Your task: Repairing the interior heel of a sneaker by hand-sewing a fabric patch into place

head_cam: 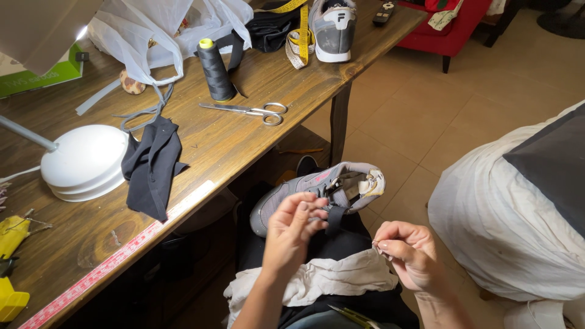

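Observation:
A grey sneaker (286, 198) with pink trim and a worn heel lining lies on my lap, heel toward the right. My left hand (292, 231) rests against its tongue, fingertips pinched on a black strap (334, 214) at the shoe's opening. My right hand (409, 251) hovers to the right of the shoe with fingers pinched together, apparently on something very thin like a needle or thread; it is too small to make out. A crumpled white cloth (329, 280) lies across my lap beneath both hands.
A wooden table (244, 140) at left carries scissors (253, 111), a black thread spool (214, 70), a black fabric piece (151, 166), a white lamp base (84, 161), a second sneaker (333, 27), a yellow tape measure (300, 36) and plastic bags (158, 24). A white covered bundle (506, 213) sits right.

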